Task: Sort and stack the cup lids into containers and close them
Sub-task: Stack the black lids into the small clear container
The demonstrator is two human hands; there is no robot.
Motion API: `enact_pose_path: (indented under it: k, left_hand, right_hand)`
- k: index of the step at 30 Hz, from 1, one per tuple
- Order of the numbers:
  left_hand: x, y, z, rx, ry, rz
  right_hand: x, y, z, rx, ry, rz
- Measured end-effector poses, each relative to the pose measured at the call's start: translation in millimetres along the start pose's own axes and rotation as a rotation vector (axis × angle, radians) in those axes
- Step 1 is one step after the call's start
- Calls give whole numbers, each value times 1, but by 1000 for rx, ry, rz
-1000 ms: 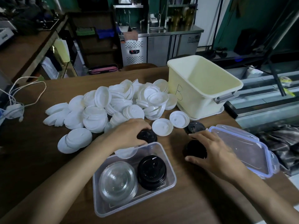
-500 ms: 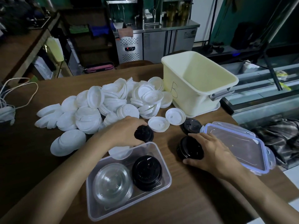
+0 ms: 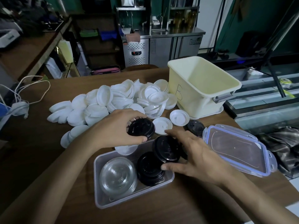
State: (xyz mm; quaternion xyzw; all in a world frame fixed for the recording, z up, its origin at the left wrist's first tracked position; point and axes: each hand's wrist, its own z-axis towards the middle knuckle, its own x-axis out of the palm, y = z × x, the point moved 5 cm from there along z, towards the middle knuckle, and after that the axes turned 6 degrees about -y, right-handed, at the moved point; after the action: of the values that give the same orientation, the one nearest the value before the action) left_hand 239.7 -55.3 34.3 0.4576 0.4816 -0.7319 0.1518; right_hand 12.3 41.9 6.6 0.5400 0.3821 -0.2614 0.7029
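The black lid [image 3: 140, 129] in the left hand [image 3: 116, 128] and the tilted black lid [image 3: 166, 150] in the right hand [image 3: 199, 157] are gleaming as smooth, glossy plastic. The white lids [image 3: 103, 101] are looking like matt plastic. The clear lids [image 3: 117, 175] are shining glassily inside a faintly frosted plastic container [image 3: 97, 183]. The cream bin [image 3: 194, 101] is showing smooth, dull plastic, the worktop [image 3: 194, 204] is showing low-sheen wood grain, and the cabinet [image 3: 161, 47] is showing brushed metal.

The left hand [image 3: 116, 130] grips a black lid [image 3: 141, 128] just beyond the clear container [image 3: 103, 199]. The right hand [image 3: 199, 157] holds another black lid [image 3: 167, 148] tilted over the container's black stack [image 3: 148, 169]. White lids [image 3: 103, 104] are heaped farther back, left of a cream bin [image 3: 202, 84].
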Motion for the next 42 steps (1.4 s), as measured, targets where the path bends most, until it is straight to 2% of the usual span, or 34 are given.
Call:
enact_pose_path:
  k: [5, 11, 18, 25, 33, 42]
  left_hand:
    - [-10, 1, -27, -8, -66, -36]
    - [-3, -2, -50, -3, -27, -34]
    - [25, -11, -56, 38, 77, -27]
    - [50, -18, -52, 49, 157, -48]
    - [53, -14, -48, 12, 183, -106]
    - [61, -17, -52, 12, 149, -70]
  right_hand:
    - [26, 30, 4, -107, 95, -53]
    - [40, 35, 7, -148, 118, -189]
    - [21, 19, 0, -32, 43, -38]
    - [20, 10, -6, -56, 48, 15]
    - [21, 5, -3, -99, 20, 10]
    - [20, 6, -1, -137, 33, -22]
